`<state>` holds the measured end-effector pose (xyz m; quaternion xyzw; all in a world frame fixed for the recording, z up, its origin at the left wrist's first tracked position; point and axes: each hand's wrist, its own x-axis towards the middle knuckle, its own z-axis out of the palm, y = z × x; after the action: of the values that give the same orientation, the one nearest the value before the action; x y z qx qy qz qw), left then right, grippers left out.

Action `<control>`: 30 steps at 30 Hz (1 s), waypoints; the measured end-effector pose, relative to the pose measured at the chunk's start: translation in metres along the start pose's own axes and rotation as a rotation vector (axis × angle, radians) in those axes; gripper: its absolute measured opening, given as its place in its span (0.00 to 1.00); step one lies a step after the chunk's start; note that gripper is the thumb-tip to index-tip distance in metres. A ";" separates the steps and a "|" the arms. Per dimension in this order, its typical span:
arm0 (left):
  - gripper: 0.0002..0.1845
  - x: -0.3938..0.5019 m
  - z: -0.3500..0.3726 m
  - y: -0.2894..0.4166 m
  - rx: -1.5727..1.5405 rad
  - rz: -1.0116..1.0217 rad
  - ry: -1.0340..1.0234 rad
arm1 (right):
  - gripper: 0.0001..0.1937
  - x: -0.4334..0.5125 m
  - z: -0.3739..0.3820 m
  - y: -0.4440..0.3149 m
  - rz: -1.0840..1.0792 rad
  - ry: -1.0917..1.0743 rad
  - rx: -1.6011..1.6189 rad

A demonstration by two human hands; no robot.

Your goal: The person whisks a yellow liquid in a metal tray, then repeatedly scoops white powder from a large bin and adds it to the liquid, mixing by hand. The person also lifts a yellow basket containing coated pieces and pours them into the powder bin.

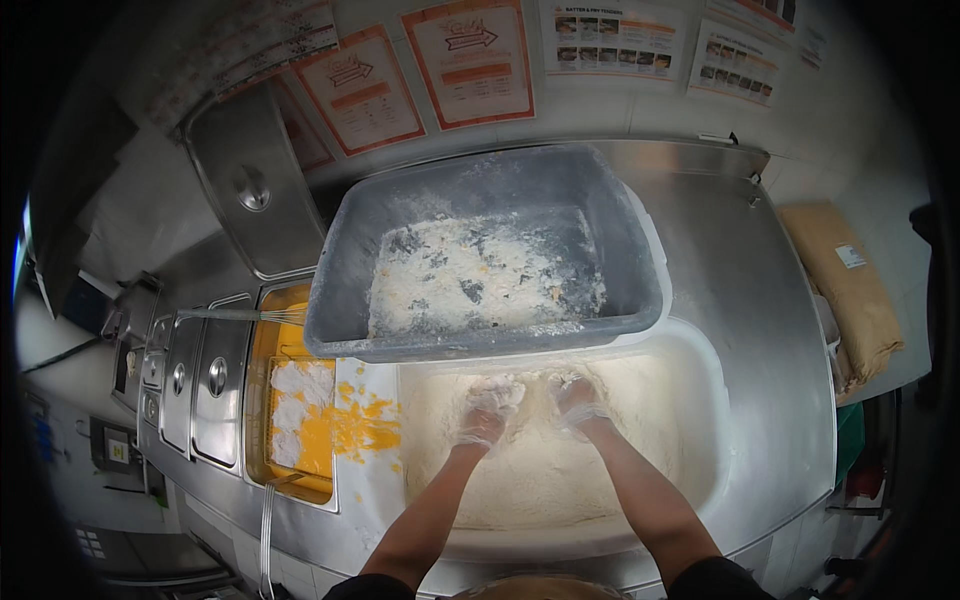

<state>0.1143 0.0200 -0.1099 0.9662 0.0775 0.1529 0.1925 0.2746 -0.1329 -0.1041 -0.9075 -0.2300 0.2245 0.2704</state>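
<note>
A large white tub of pale flour lies before me. My left hand, in a clear plastic glove, is in the flour at the tub's far side; a flour-coated lump shows at its fingers. To its right, my right hand, gloved as well, has its fingertips sunk in the flour; whether it holds anything is hidden. Beyond both hands, a grey plastic bin with flour residue overlaps the tub's far edge. Left of the tub, a wire basket with flour-coated pieces sits in a metal pan of yellow liquid batter.
A whisk reaches across the pan's far part. Lidded steel pans stand farther left, and a steel lid leans behind them. Yellow spills mark the surface left of the tub. A brown paper sack lies at the right.
</note>
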 end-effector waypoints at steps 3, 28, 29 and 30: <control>0.23 -0.006 0.027 0.005 0.030 -0.371 -0.689 | 0.23 0.006 -0.038 0.005 -0.118 -0.169 -0.150; 0.22 0.066 0.015 -0.018 0.071 -0.616 -0.766 | 0.17 0.029 0.022 -0.017 -0.021 -0.678 -0.514; 0.21 0.064 0.015 -0.016 -0.020 -0.702 -0.704 | 0.17 0.030 0.022 -0.016 -0.075 -0.692 -0.524; 0.22 0.064 0.016 -0.015 0.006 -0.734 -0.727 | 0.16 0.033 0.021 -0.017 -0.121 -0.746 -0.555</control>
<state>0.1784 0.0419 -0.1127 0.8666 0.3399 -0.2707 0.2453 0.2842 -0.0947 -0.1194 -0.7878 -0.4153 0.4493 -0.0710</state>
